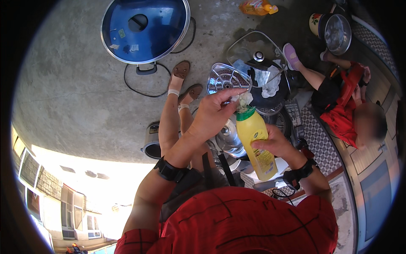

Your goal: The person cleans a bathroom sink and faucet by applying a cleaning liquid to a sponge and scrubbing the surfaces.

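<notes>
A yellow plastic bottle (pixel 256 149) with a green neck stands tilted in front of me, its label facing up. My right hand (pixel 275 140) is wrapped around its lower middle. At the bottle's top, my left hand (pixel 212 109) pinches a crumpled whitish wad (pixel 245 99), which touches the green neck. Whether the wad is tissue or thin plastic I cannot tell. Just beyond the hands lie a perforated metal steamer rack (pixel 226 77) and a square glass lid (pixel 244 47) with a metal-rimmed knob. Crumpled white material (pixel 272 82) lies beside that lid.
A large blue-looking lid (pixel 158 35) with a cable around it is at the upper left. An orange liquid bottle (pixel 255 7) lies on the concrete floor. At right sits another person in red (pixel 342 117), holding a red object, near a metal pan (pixel 337 34). A metal pot (pixel 152 139) stands beside my legs.
</notes>
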A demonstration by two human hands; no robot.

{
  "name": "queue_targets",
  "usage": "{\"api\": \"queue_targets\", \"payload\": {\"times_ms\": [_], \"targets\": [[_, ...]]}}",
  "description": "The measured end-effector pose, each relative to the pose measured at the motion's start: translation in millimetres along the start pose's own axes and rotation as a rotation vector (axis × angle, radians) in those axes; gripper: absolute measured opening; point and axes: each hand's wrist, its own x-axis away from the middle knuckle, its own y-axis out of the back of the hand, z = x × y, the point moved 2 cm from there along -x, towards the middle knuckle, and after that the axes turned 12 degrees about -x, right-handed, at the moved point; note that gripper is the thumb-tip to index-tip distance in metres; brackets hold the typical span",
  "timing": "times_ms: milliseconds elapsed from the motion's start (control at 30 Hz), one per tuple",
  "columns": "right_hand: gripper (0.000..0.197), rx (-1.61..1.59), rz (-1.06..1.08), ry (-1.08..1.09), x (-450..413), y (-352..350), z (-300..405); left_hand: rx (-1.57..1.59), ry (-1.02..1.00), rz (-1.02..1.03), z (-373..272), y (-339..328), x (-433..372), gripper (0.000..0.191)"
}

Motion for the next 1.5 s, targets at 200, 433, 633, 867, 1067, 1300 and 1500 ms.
{"api": "queue_targets", "payload": {"times_ms": [200,433,633,867,1067,1300,1500], "targets": [[0.039,0.034,0.038,0.026,-5.2,1.0,1.6,0.072,-0.054,-0.082,1.2,4.9,0.3,0.030],[0.045,0.136,0.007,0.236,-26.5,13.9,11.8,0.087,-0.003,-0.030,4.2,22.4,2.0,0.032],[0.039,0.759,-0.401,1.182,-135.9,43.1,62.4,0.295,-0.004,-0.157,35.4,59.2,13.1,0.031],[0.041,-0.118,-0.733,1.249,-354.9,140.1,96.9,0.172,0.093,-0.224,62.3,85.7,22.1,0.031],[0.036,-0.183,-0.884,1.278,-397.2,142.5,95.4,0.184,0.184,-0.268,67.6,95.8,28.5,0.029],[0.072,-0.116,-0.781,1.112,-365.5,141.5,84.2,0.188,0.162,-0.241,71.4,93.8,35.1,0.030],[0.082,0.067,-0.849,1.127,-332.3,149.4,76.8,0.206,0.107,-0.252,57.8,86.7,40.0,0.028]]}}
